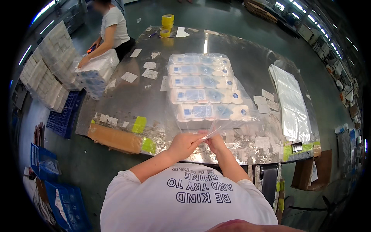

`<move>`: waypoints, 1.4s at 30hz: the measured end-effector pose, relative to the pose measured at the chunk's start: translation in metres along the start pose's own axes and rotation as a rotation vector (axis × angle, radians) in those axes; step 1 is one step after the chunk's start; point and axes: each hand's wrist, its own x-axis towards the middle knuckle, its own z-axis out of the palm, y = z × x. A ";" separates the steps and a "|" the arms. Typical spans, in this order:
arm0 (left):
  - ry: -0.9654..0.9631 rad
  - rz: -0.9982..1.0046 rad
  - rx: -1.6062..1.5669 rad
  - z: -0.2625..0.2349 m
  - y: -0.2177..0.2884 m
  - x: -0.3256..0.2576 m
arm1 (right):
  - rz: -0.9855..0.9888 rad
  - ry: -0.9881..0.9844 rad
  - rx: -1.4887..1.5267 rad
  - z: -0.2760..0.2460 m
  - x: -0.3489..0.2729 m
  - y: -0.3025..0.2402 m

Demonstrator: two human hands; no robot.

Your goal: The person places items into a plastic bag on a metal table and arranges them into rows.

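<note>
Two hands pinch the open end of a clear bag of tissue packs at the near edge of a steel table.

The steel table fills the middle of the view, its top dotted with white paper labels. On it, reaching from the centre to the near edge, lies the clear bag holding five rows of white and blue tissue packs. A stack of flat clear bags lies along the right edge. A co-worker at the far left corner presses both hands on another wrapped bundle. Yellow tape rolls stand at the far edge. At the near edge the left hand and right hand are both closed, each grasping the bag's loose open end, touching one another.
</note>
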 end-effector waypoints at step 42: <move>-0.229 -0.142 0.720 0.068 -0.203 -0.087 | -0.438 0.482 -1.633 -0.111 -0.036 0.079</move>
